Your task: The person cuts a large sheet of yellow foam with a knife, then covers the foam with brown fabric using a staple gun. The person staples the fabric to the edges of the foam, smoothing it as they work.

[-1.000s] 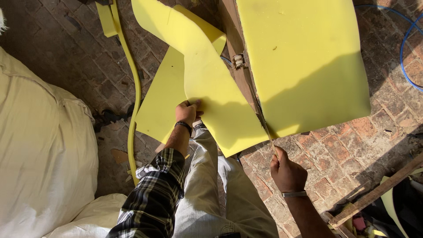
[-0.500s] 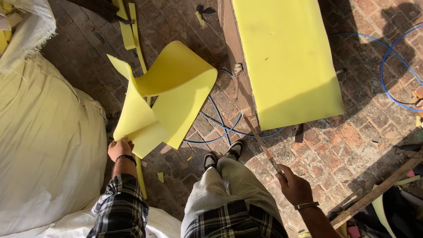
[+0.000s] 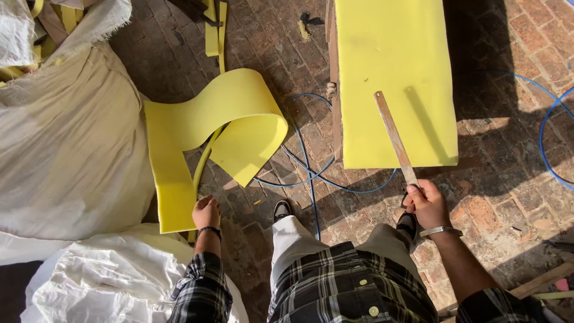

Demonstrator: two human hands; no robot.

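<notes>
Head view, looking straight down onto a brick floor [image 3: 257, 36].

Left hand [image 3: 206, 212] is resting at the near edge of a curled yellow foam offcut [image 3: 239, 107] lying on the bricks; fingers are curled loosely and whether the grip is closed on the foam cannot be told from here. The offcut is arching up in a soft wave, one long leg running down toward the hand, the other folding over itself. Judging by that sag, it is light, floppy and easily torn; best taken by a broad edge pinch near the straight leg, not by the thin tip.

Right hand [image 3: 426, 203] is clamped around the handle end of a long flat blade [image 3: 394, 137], its tip lying over a large yellow foam sheet [image 3: 388, 54] spread on a wooden frame [image 3: 332, 78]. The blade looks stiff and thin.

A blue cord [image 3: 308, 173] is looping over the bricks between the two foam pieces. White sacks [image 3: 66, 149] are bulking at the left, just beside the offcut.
</notes>
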